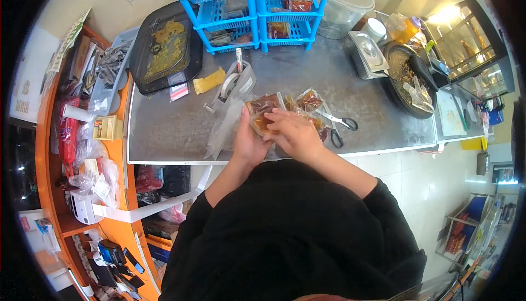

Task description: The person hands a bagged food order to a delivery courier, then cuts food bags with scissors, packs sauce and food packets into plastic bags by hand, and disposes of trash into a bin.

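Note:
Between my hands, above the table's front edge, are clear sachets of brown and amber sauce [265, 104]. My left hand [250, 140] holds them from the left and below. The fingers of my right hand [296, 135] lie bent over their right side, and what they pinch is hidden. More sauce sachets [309, 100] lie on the table just beyond my right hand. Scissors [337, 121] with black handles rest beside them. Left of my hands are a clear plastic bag [222, 128] and a tape dispenser [230, 85] with a marker standing in it.
The grey metal table [170, 131] bears blue basket racks [256, 13] at the back, a black tray [167, 49] with food residue at left, a yellow packet [209, 80], and a metal container [368, 54] and dark round pan [402, 81] at right. Orange shelving [123, 164] stands left.

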